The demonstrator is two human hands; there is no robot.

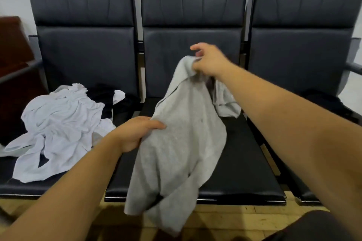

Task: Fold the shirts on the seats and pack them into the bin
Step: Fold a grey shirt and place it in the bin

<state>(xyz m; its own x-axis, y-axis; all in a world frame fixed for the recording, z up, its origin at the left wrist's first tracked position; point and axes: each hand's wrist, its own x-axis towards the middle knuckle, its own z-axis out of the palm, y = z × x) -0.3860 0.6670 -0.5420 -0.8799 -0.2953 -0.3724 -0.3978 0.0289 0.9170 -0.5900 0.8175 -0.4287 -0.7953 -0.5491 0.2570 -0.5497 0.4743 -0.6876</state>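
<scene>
holding a grey shirt (176, 139) up over the middle seat (241, 164) with both hands.
right hand (210, 60) pinches its top edge high, left hand (135, 133) grips its left side lower; the hem hangs past the seat front. a crumpled white shirt (58, 123) lies on the left seat (19, 186) over dark garments (103, 96).

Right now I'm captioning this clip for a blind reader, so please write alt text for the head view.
A person holds a grey shirt up over the middle seat of three black seats, right grip pinching its top, left grip holding its side. A crumpled white shirt lies on the left seat, over dark clothing.
</scene>
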